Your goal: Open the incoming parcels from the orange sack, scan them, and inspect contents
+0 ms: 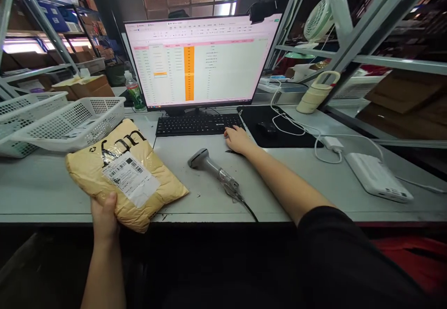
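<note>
- Metal racking (394, 63) frames both sides of this workspace, a lit monitor (226, 81) stands at the back, and across the middle runs the pale counter (195, 209).
- Over to the left: the parcel (104, 182), yellow and label-up, sits at the near edge, one corner poking out past it. Whether it rests on the surface or is lifted, I can't tell.
- Left hand (104, 217) has it clamped! Thumb on top at the near side, the other fingers hidden beneath.
- Long axis of the parcel slants from far left to near right, its right corner pointing below the scanner (213, 168).
- And that scanner lies free, between parcel and right forearm, head to the far left, cabled handle to the near right; no hand touches it.
- Right hand (238, 140) is the nearer one, the scanner lying to its left and nearer the body.
- Those right fingers are bent, close together, on the right end of the keyboard (192, 125); key pressed or not, can't tell.
- Just beyond, the mouse (266, 128), untouched.
</note>
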`<state>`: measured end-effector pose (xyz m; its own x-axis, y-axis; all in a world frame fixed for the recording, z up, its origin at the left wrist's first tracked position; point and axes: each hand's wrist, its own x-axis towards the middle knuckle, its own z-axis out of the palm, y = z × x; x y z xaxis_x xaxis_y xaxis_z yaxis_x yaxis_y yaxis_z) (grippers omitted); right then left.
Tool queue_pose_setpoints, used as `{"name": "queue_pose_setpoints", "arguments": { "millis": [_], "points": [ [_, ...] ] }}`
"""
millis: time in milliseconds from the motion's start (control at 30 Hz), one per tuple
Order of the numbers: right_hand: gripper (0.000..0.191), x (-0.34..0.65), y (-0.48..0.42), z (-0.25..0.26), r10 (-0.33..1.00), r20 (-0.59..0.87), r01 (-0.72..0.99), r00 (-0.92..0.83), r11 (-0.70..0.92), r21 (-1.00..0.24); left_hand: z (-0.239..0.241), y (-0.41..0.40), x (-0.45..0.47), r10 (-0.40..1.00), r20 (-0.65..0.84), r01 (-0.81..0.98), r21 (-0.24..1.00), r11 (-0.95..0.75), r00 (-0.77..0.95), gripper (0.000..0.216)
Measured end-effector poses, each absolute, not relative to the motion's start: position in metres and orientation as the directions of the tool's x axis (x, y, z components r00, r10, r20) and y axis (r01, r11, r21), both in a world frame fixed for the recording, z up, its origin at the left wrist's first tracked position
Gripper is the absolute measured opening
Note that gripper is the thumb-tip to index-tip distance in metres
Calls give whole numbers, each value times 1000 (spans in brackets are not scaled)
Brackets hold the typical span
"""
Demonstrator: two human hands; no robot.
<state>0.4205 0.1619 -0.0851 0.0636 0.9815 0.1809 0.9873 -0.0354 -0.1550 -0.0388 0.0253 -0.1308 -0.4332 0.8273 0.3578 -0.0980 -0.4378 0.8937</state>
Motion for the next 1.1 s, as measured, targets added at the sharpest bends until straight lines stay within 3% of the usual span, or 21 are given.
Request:
{"name": "queue_pose_setpoints", "arguments": {
  "millis": [233,533,700,867,967,1100],
  "points": [
    [38,419,173,-92,966,253,997,52,-37,-62,-129,24,-39,852,286,-159,908,-387,-438,75],
    [36,405,194,-78,958,284,994,28,3,-109,-128,21,-37,855,254,-174,915,-364,-452,77],
    [42,412,182,-52,958,286,981,25,31,-192,-126,21,-42,873,220,-267,895,-358,-435,76],
    [48,442,107,-63,991,73,928,-113,132,-350,-123,26,-46,902,109,-391,874,-287,-418,65],
    [45,455,67,-81,994,113,916,-11,55,-399,-119,29,-44,910,119,-418,860,-294,-396,66],
    [22,449,57,-72,964,193,839,185,-53,-541,-114,27,-39,879,213,-403,826,-395,-427,70]
  ]
}}
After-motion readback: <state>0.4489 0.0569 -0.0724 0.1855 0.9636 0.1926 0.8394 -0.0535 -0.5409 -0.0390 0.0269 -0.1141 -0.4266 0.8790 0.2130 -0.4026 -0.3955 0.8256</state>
